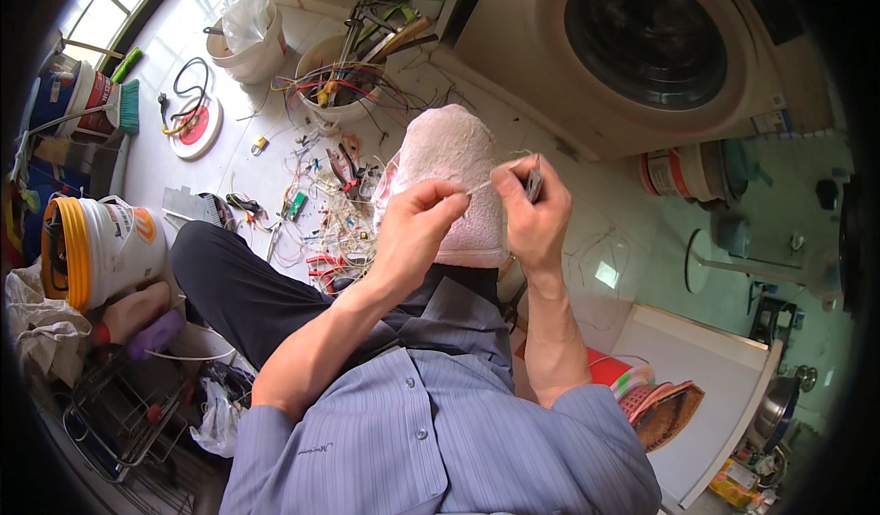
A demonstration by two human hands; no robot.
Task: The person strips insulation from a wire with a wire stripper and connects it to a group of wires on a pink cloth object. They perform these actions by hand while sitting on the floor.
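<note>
Over my leg lies a pink towel (445, 153), and both hands are raised above it. The fingertips of my left hand (417, 226) pinch one end of a short, thin, pale wire (478, 187). Its other end meets the closed thumb and fingers of my right hand (534, 217). A small flat grey metal piece (533, 185), perhaps a blade, also sits in my right hand, mostly hidden by the fingers. On the floor left of the towel are a heap of wire scraps (341, 217), red-handled pliers (344, 169) and more red-handled tools (325, 268).
A bucket (335, 103) bristling with wires and tools stands beyond the scraps. Left of it are a white bucket (247, 57) and a cable reel (195, 130). A white pail (124, 249) is by my left knee, a washing machine (587, 103) at far right.
</note>
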